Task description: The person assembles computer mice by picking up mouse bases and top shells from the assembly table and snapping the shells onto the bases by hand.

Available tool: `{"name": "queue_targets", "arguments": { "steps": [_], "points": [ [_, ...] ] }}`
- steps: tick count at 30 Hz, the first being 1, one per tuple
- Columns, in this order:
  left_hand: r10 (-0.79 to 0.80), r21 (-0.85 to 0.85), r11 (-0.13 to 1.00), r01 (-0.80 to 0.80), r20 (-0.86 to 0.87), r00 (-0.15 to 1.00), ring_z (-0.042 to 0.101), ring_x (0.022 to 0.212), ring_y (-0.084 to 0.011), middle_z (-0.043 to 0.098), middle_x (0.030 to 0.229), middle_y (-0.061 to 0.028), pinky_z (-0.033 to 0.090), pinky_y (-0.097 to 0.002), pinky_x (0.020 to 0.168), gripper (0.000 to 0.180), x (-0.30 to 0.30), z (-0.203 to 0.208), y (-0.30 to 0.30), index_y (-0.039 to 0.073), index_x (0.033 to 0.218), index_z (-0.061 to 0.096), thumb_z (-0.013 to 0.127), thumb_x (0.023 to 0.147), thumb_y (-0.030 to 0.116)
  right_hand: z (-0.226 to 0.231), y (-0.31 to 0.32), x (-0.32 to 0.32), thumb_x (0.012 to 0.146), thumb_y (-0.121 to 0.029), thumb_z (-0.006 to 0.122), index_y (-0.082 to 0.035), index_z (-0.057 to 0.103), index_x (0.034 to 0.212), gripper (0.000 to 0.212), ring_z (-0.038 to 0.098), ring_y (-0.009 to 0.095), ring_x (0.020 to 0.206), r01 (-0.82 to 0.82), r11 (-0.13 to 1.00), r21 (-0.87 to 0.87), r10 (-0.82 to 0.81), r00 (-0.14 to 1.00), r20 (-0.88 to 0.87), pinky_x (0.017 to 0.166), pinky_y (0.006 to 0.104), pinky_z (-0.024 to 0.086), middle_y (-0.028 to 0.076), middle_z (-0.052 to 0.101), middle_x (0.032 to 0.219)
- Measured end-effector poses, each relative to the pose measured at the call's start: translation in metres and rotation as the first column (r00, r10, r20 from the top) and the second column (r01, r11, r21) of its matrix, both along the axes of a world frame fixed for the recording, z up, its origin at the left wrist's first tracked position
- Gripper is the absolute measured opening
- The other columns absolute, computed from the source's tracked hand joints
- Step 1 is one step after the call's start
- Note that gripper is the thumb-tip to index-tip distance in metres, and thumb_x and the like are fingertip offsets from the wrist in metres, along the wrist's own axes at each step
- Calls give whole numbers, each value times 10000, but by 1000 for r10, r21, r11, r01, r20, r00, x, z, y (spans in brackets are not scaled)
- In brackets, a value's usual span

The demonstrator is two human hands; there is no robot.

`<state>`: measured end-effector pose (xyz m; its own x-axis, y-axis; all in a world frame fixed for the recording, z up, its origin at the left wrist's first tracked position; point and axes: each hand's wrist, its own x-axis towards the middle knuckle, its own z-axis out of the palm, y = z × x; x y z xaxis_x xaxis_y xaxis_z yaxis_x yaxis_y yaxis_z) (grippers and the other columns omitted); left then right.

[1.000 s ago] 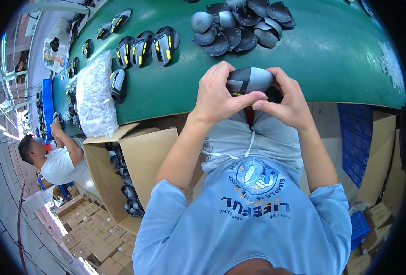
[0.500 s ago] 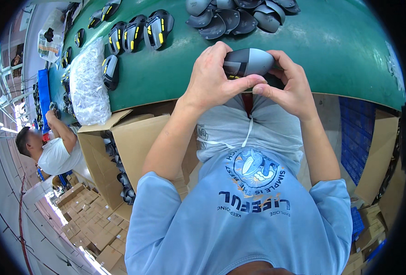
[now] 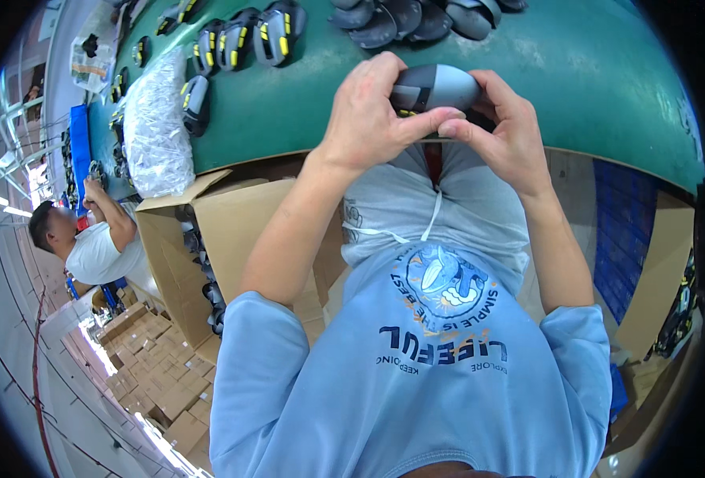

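A grey and black computer mouse [image 3: 446, 86] with yellow accents is held between both hands just above the near edge of the green table [image 3: 575, 95]. My left hand [image 3: 372, 115] grips its left end, fingers over the far side and thumb along the near side. Around its right end curl the fingers of my right hand [image 3: 505, 131]. The two thumbs meet at the side nearest me, and the mouse's underside is hidden. Beyond the hands lies a pile of loose grey curved shells [image 3: 400, 22].
Several similar mice [image 3: 233, 41] with yellow parts stand at the table's left, beside a clear plastic bag [image 3: 157, 131]. An open cardboard box [image 3: 237, 231] with dark parts sits below the edge. Blue crates [image 3: 624, 223] are at right. Another person [image 3: 101, 251] works at far left.
The view has shifted, so the table and its contents appear slightly higher. Both hands keep nearly the same grip on the mouse.
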<state>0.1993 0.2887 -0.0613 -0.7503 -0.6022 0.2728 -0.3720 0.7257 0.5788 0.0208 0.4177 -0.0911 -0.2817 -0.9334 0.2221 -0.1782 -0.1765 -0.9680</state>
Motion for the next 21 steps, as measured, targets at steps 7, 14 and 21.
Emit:
{"name": "queue_targets", "arguments": {
  "steps": [7, 14, 21],
  "points": [
    [29, 447, 890, -87, 135, 990, 676, 854, -209, 722, 948, -153, 564, -364, 759, 693, -1, 13, -2, -43, 1091, 632, 949, 758, 475, 2, 3, -7, 824, -249, 927, 33, 622, 1295, 628, 728, 182, 1023, -95, 995, 17, 92, 988, 127, 955, 334, 578, 110, 741, 1112],
    [-59, 428, 904, 10, 102, 993, 707, 995, -272, 712, 1060, -190, 566, -387, 882, 736, 4, 13, -12, -42, 1240, 594, 917, 809, 461, 5, -3, -18, 765, -217, 948, -48, 565, 1471, 821, 678, 227, 1170, -121, 987, 109, 91, 964, 249, 1071, 395, 533, 140, 688, 1256],
    [51, 536, 844, 18, -113, 992, 625, 852, -128, 689, 920, -72, 533, -315, 768, 505, 3, 26, -26, 1, 1109, 644, 877, 870, 379, 0, 1, -15, 813, -112, 883, -32, 520, 1517, 795, 683, 220, 1147, -92, 987, 128, 50, 954, 295, 1050, 392, 555, 137, 692, 1211]
  ]
}}
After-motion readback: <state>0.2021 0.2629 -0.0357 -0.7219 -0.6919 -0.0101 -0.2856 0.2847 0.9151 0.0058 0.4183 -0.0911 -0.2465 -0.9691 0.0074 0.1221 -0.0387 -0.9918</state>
